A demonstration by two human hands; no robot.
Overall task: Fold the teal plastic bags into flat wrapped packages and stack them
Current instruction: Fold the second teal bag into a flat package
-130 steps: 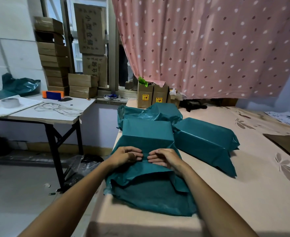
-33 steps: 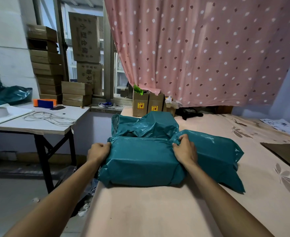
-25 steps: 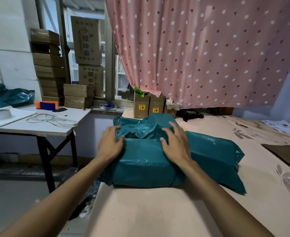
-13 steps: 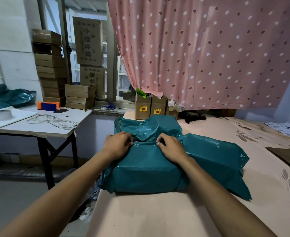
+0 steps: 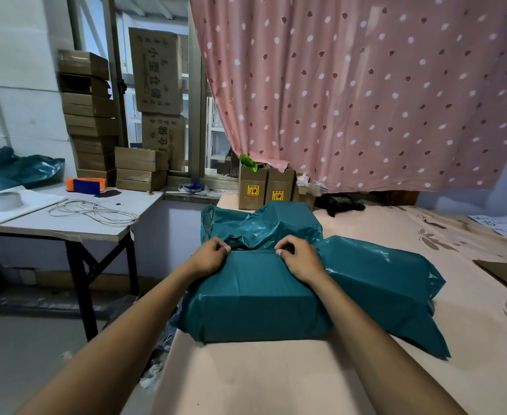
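A teal wrapped package (image 5: 255,298) lies flat at the near left corner of the pink bed (image 5: 276,381). My left hand (image 5: 209,256) and my right hand (image 5: 298,257) both pinch its far top edge, fingers curled on the plastic. Behind it sits a crumpled teal bag (image 5: 261,227), loose and puffed up. To the right a second teal package (image 5: 378,283) lies at an angle, touching the one I hold.
Small cardboard boxes (image 5: 265,187) stand at the bed's far edge under a pink dotted curtain (image 5: 366,94). To the left, a white table (image 5: 66,220) carries a coiled cable (image 5: 93,211), a tape roll (image 5: 4,200) and another teal bag (image 5: 24,170). Stacked cartons (image 5: 90,115) line the window.
Earlier I folded the open flap toward me, then gripped the package's sides. My hands then moved flat onto the top and have now curled to pinch the far edge.
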